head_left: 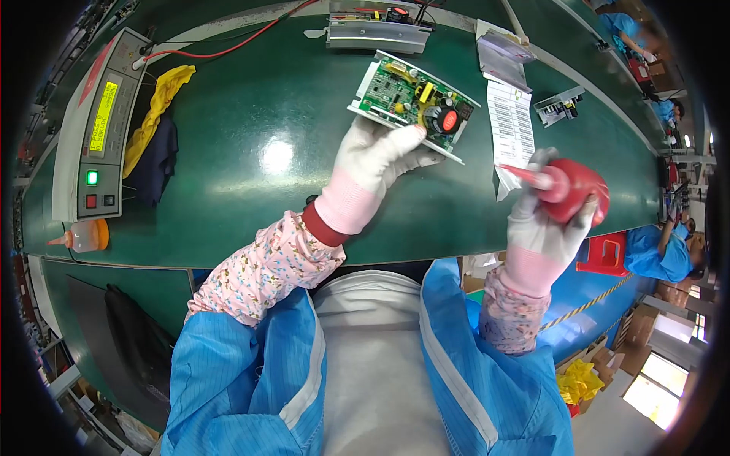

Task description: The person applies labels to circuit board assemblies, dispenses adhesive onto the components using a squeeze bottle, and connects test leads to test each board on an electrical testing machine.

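Held up over the green table by my left hand point(376, 156), in a white glove, is a green circuit board point(414, 99) in a silver metal bracket. It is tilted, with its component side facing me; a round black part with a red top sits near its right end. The gloved thumb presses the lower edge, while the other fingers are partly hidden behind it. Off to the right, my right hand point(551, 220) is wrapped round a red squeeze bottle point(578, 190). The bottle's pointed nozzle aims left toward the board, apart from it.
An electrical tester point(99, 129) with a lit display stands at left, near yellow cloth point(156, 114) and an orange-and-clear bottle point(89, 235). A metal-cased unit point(376, 34) lies at the back. A printed sheet point(509, 125) and small board point(560, 105) lie right. Co-workers sit beyond.
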The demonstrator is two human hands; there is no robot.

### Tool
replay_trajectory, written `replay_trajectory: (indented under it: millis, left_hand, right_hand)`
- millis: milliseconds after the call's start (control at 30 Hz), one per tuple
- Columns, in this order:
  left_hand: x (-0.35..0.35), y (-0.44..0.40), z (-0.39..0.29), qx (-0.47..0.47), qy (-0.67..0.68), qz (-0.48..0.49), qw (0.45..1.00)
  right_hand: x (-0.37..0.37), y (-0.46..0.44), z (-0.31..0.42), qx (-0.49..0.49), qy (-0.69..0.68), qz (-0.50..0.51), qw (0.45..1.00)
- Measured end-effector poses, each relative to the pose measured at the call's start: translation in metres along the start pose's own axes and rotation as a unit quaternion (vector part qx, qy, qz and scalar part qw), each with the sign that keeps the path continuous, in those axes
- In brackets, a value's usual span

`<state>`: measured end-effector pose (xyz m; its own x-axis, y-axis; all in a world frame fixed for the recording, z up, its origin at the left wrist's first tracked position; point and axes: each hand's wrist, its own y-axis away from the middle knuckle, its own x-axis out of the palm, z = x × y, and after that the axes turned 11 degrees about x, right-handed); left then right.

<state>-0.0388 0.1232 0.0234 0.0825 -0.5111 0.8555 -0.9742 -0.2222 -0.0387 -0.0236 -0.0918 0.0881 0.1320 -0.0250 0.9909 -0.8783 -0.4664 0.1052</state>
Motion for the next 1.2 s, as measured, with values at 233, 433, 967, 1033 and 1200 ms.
replay_trajectory:
  millis: [233, 433, 967, 1033, 1200]
  left_hand:
    - [-0.001, 0.002, 0.0, -0.021, -0.021, 0.022, 0.999]
    - [-0.003, 0.001, 0.0, -0.023, -0.027, 0.028, 0.999]
    - [-0.006, -0.002, -0.006, -0.05, 0.026, 0.045, 0.997]
    - [-0.006, -0.004, -0.01, -0.059, 0.046, 0.062, 0.995]
    - [-0.006, -0.005, -0.013, -0.078, 0.119, 0.119, 0.983]
  right_hand:
    - [-0.038, -0.001, -0.006, -0.281, 0.567, -0.028, 0.774]
    - [-0.039, -0.005, -0.006, -0.298, 0.636, 0.0, 0.712]
    - [-0.036, -0.006, -0.018, -0.269, 0.491, -0.07, 0.826]
    - [-0.029, -0.009, -0.022, -0.223, 0.424, -0.066, 0.875]
    - [-0.011, -0.012, -0.022, -0.02, 0.139, -0.029, 0.99]
